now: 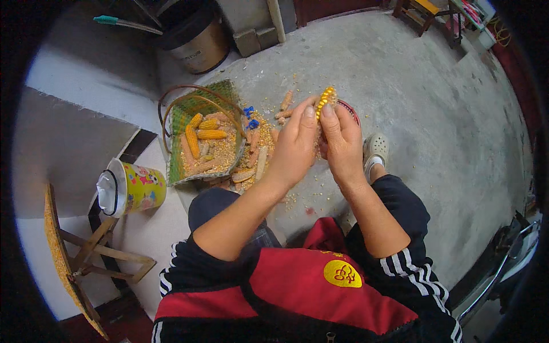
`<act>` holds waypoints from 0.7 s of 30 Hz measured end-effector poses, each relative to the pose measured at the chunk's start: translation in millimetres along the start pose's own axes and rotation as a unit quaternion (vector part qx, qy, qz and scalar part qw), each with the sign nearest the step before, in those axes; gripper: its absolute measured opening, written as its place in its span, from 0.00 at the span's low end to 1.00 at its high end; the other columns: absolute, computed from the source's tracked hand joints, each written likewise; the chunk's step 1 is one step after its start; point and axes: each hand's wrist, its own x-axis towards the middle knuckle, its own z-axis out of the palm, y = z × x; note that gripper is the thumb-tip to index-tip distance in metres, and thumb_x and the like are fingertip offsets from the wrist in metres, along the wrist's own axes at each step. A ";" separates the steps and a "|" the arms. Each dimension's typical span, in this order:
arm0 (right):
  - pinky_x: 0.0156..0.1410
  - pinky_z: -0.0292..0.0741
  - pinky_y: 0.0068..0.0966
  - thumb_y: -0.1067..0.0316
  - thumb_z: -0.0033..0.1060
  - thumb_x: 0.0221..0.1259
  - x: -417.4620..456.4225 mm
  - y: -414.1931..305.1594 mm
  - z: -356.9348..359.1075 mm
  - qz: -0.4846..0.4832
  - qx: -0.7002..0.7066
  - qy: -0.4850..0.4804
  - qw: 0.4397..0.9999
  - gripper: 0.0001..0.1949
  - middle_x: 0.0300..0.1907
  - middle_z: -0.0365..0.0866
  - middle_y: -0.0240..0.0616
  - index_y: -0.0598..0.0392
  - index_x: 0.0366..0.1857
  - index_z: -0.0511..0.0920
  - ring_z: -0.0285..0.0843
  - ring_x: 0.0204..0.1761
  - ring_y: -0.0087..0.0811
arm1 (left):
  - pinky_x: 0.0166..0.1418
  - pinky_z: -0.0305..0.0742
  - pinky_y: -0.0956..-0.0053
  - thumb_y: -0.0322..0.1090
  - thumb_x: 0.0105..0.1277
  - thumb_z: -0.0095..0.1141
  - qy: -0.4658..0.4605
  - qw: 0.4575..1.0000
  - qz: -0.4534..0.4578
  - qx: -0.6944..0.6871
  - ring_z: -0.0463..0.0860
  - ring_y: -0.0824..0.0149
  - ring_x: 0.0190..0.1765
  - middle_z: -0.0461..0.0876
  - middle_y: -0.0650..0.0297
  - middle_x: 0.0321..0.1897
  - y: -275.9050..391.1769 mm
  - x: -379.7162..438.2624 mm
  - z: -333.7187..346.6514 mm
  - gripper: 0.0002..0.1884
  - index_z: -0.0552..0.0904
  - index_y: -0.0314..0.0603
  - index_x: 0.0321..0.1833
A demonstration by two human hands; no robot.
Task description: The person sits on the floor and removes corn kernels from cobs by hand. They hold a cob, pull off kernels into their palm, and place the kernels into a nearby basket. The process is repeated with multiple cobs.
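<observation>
Both of my hands grip one partly shelled corn cob, tilted with its tip pointing away from me. Yellow kernels remain along its left side, and bare cob shows on the right. My left hand wraps the cob from the left, its thumb pressed near the kernels. From the other side my right hand holds it, thumb beside the kernel row. Behind my hands a red-rimmed container is mostly hidden. To the left stands a green woven basket with whole yellow cobs, stripped cobs and loose kernels inside.
Stripped cobs, kernels and a blue ribbon lie on the concrete floor beside the basket. A yellow patterned bin and a folding wooden table or stool stand left. A large bucket is at the back.
</observation>
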 end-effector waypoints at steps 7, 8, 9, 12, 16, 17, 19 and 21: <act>0.22 0.60 0.16 0.57 0.38 0.72 -0.9 0.3 -1.5 0.106 0.220 -0.016 0.969 0.15 0.22 0.66 0.27 0.55 0.31 0.71 0.60 0.19 0.15 | 0.22 0.58 0.85 0.46 0.75 0.35 -0.015 0.998 -0.045 -0.043 0.67 0.79 0.24 0.74 0.65 0.33 2.5 0.8 -0.9 0.22 0.67 0.39 0.64; 0.18 0.55 0.12 0.56 0.36 0.71 -0.5 -4.8 -0.7 0.163 0.256 0.011 0.953 0.15 0.21 0.64 0.26 0.52 0.30 0.70 0.59 0.17 0.14 | 0.25 0.60 0.84 0.45 0.75 0.36 -0.027 0.996 -0.061 -0.065 0.69 0.78 0.27 0.75 0.64 0.36 7.3 0.5 -0.7 0.22 0.66 0.39 0.64; 0.17 0.54 0.13 0.55 0.36 0.70 3.8 -4.9 -5.4 0.148 0.306 -0.041 0.940 0.15 0.22 0.65 0.27 0.52 0.31 0.70 0.59 0.16 0.15 | 0.29 0.62 0.83 0.44 0.75 0.38 -0.038 0.992 -0.079 -0.086 0.71 0.76 0.30 0.75 0.62 0.38 12.9 0.8 -0.4 0.22 0.65 0.38 0.64; 0.15 0.52 0.13 0.55 0.36 0.70 7.6 -10.7 -8.5 0.229 0.442 0.001 0.867 0.15 0.23 0.69 0.29 0.53 0.32 0.71 0.59 0.15 0.16 | 0.41 0.72 0.79 0.37 0.72 0.45 -0.046 0.992 -0.098 -0.073 0.79 0.70 0.39 0.77 0.57 0.44 24.4 -1.4 3.2 0.21 0.65 0.35 0.64; 0.15 0.52 0.14 0.55 0.36 0.70 11.2 -15.4 -7.7 0.229 0.412 0.030 0.881 0.16 0.23 0.72 0.30 0.54 0.34 0.72 0.58 0.14 0.16 | 0.37 0.76 0.80 0.30 0.68 0.49 -0.046 0.998 0.037 0.030 0.80 0.74 0.35 0.78 0.59 0.37 10.0 -1.1 5.3 0.24 0.62 0.34 0.66; 0.15 0.52 0.14 0.54 0.36 0.70 11.6 -16.8 -6.8 0.230 0.389 0.050 0.891 0.16 0.22 0.72 0.30 0.54 0.34 0.73 0.58 0.14 0.16 | 0.41 0.76 0.78 0.30 0.68 0.50 -0.041 0.997 0.046 0.051 0.80 0.73 0.37 0.79 0.59 0.38 8.8 -2.2 4.7 0.24 0.63 0.34 0.65; 0.15 0.54 0.13 0.50 0.36 0.71 13.6 -13.6 -11.0 0.181 0.340 0.049 0.922 0.19 0.21 0.72 0.28 0.53 0.31 0.73 0.58 0.14 0.14 | 0.49 0.75 0.75 0.30 0.67 0.51 -0.034 0.993 0.064 0.088 0.80 0.71 0.41 0.79 0.58 0.40 14.1 -2.3 6.7 0.24 0.64 0.33 0.64; 0.15 0.54 0.12 0.47 0.36 0.71 15.1 -15.3 -13.0 0.155 0.289 0.072 0.942 0.21 0.21 0.72 0.27 0.52 0.29 0.73 0.58 0.14 0.14 | 0.51 0.74 0.75 0.32 0.67 0.52 -0.018 0.973 0.127 0.190 0.80 0.71 0.44 0.79 0.58 0.43 8.7 -1.8 5.4 0.24 0.65 0.32 0.64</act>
